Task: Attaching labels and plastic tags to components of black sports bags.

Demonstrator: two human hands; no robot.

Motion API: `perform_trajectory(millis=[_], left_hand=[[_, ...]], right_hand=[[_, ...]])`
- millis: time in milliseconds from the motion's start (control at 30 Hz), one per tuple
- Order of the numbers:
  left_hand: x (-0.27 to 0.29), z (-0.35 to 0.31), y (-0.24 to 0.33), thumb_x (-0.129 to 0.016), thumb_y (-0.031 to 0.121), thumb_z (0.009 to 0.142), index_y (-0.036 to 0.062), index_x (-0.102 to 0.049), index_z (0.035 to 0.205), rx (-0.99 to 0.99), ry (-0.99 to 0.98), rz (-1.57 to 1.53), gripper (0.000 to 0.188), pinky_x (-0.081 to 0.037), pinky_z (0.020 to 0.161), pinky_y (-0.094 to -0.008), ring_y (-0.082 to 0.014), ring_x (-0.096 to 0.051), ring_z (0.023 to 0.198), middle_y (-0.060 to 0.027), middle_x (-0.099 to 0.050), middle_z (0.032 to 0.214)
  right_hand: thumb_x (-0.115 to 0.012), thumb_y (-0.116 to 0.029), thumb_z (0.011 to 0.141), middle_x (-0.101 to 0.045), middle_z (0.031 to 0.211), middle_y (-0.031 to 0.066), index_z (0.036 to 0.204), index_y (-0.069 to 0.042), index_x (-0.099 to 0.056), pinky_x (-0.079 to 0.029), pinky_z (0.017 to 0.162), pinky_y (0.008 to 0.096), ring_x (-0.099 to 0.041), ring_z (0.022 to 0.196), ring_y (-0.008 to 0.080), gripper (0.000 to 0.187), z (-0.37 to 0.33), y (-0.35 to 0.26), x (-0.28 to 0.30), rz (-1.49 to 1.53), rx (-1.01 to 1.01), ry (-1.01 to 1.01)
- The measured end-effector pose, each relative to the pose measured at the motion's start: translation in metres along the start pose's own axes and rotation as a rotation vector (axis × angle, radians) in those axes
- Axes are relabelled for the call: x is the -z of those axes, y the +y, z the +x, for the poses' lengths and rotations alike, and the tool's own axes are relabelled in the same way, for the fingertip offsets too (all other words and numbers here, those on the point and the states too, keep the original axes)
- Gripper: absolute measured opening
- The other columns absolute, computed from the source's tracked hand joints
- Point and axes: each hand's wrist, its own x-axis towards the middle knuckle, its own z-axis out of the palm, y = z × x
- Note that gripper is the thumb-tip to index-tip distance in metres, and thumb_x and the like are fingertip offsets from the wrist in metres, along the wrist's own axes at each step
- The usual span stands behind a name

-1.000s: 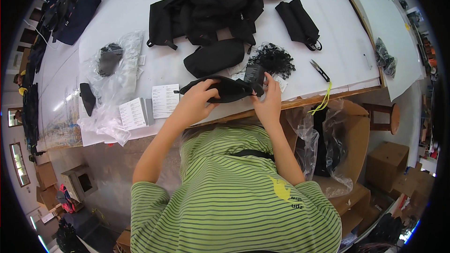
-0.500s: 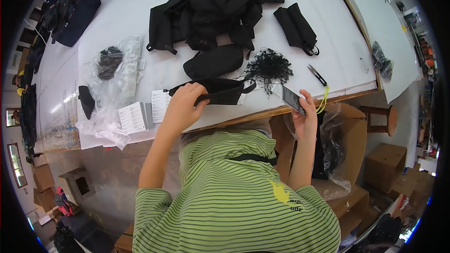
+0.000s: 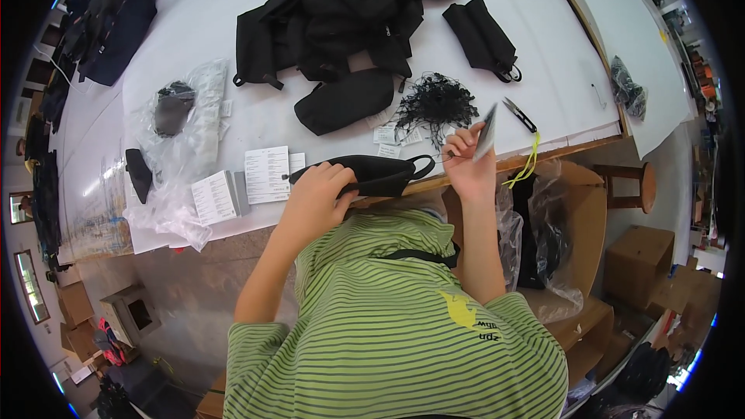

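At the table's front edge, my left hand (image 3: 322, 192) is closed on the near side of a small black zip pouch (image 3: 380, 176). A fabric loop sticks out at the pouch's right end. My right hand (image 3: 470, 163), just right of that loop, pinches a flat grey hang tag (image 3: 486, 133), seen nearly edge-on. A short dark string (image 3: 448, 154) shows by its fingers, toward the loop; whether it is attached there I cannot tell. Beyond lies a tangle of black tag strings (image 3: 436, 102), with small white labels (image 3: 397, 136) beside it.
Farther back are a heap of black pouches (image 3: 334, 23) and single ones (image 3: 345, 101). Thread snips (image 3: 520, 114) with a yellow cord lie right of the tag. Stacks of printed white cards (image 3: 216, 198) and clear plastic bags (image 3: 186, 163) lie left. An open cardboard box (image 3: 583, 221) stands below the table's right edge.
My right hand has moved left and up toward the pouch's loop, turning the hang tag nearly edge-on. My left hand has drawn the pouch nearer and slightly right.
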Motion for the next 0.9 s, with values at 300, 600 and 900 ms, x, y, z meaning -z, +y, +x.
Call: perform_trajectory(millis=[300,600,900], left_hand=[[0.003,-0.007,0.015,-0.068,0.010,0.076,0.0040,-0.057,0.085,-0.014,-0.090,-0.079,0.016,-0.043,0.070,-0.0384,-0.0282,-0.053,0.080,-0.0081,-0.057,0.080],[0.005,-0.010,0.016,-0.068,0.010,0.076,0.0032,-0.059,0.088,-0.027,-0.093,-0.114,0.016,-0.045,0.082,-0.0388,-0.0302,-0.056,0.096,-0.0099,-0.061,0.105],[-0.027,0.014,0.012,-0.069,0.008,0.075,0.0035,-0.058,0.097,-0.085,0.138,0.024,0.025,-0.041,0.094,-0.0423,-0.0351,-0.050,0.114,-0.0159,-0.053,0.126]], right_hand=[[-0.050,-0.029,0.093,-0.032,0.062,-0.0029,0.086,-0.007,-0.054,-0.027,0.051,0.0245,-0.028,0.052,0.0099,0.023,0.003,0.012,0.033,-0.170,-0.034,0.011],[-0.070,-0.022,0.087,-0.041,0.052,-0.0089,0.066,-0.009,-0.058,-0.018,0.042,0.0207,-0.030,0.044,0.0021,0.028,-0.007,0.010,-0.019,-0.881,0.535,0.166],[-0.076,-0.029,0.074,-0.057,0.055,0.0040,0.073,-0.011,-0.073,-0.038,0.045,0.0293,-0.051,0.046,0.0187,0.018,-0.012,0.042,-0.045,-2.239,0.699,-0.575]])
